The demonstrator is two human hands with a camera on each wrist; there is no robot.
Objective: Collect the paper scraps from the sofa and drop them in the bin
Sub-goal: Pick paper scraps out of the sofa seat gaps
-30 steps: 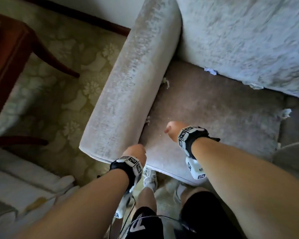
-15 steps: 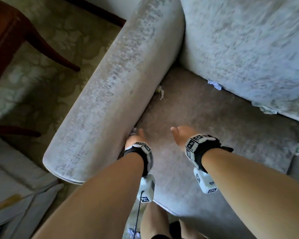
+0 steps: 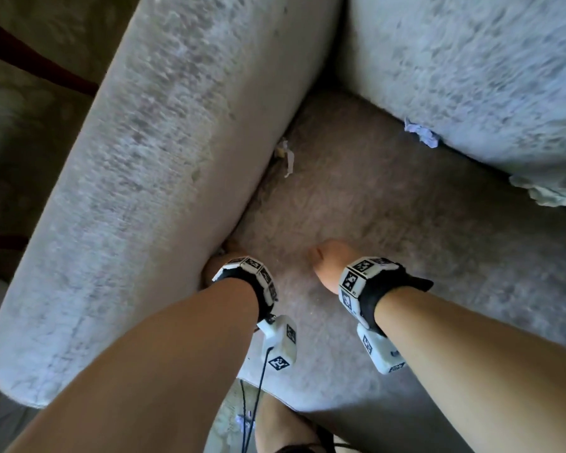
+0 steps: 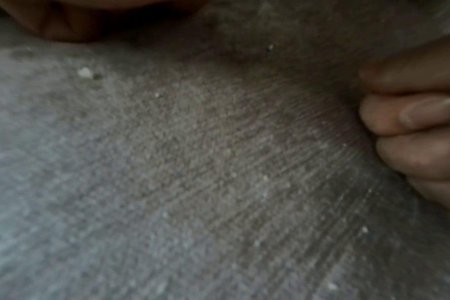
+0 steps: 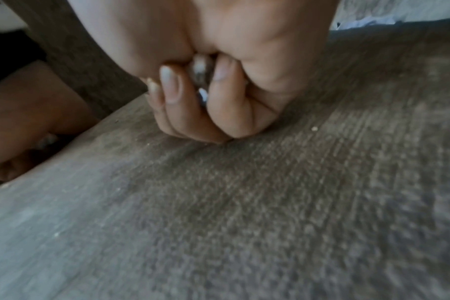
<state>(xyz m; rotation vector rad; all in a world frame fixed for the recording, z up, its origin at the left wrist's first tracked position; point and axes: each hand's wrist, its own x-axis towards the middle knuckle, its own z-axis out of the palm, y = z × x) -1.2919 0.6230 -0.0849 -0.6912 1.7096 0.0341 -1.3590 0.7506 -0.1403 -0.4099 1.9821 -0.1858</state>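
Observation:
My left hand point(image 3: 221, 261) reaches into the gap between the sofa armrest point(image 3: 164, 178) and the seat cushion point(image 3: 389, 243). Its fingers point(image 4: 411, 121) are curled, and no paper shows among them. In the right wrist view a whitish scrap point(image 5: 48, 140) lies in that gap, right beside the left hand point(image 5: 26, 121). My right hand point(image 3: 327, 263) is a fist just above the seat, gripping whitish-blue paper scraps point(image 5: 200, 81) that peek out between the fingers. More scraps lie on the sofa: one point(image 3: 285, 158) by the armrest seam and two point(image 3: 420, 134) point(image 3: 536, 191) along the backrest seam.
The grey backrest point(image 3: 471, 60) rises at the top right. A patterned carpet point(image 3: 30, 125) and a dark wooden furniture leg point(image 3: 40, 71) lie left of the armrest. My leg point(image 3: 285, 426) stands at the sofa's front edge. No bin is in view.
My left hand has moved forward from the sofa's front corner into the gap beside the armrest. The right hand stays curled over the seat. My head has come closer to the sofa.

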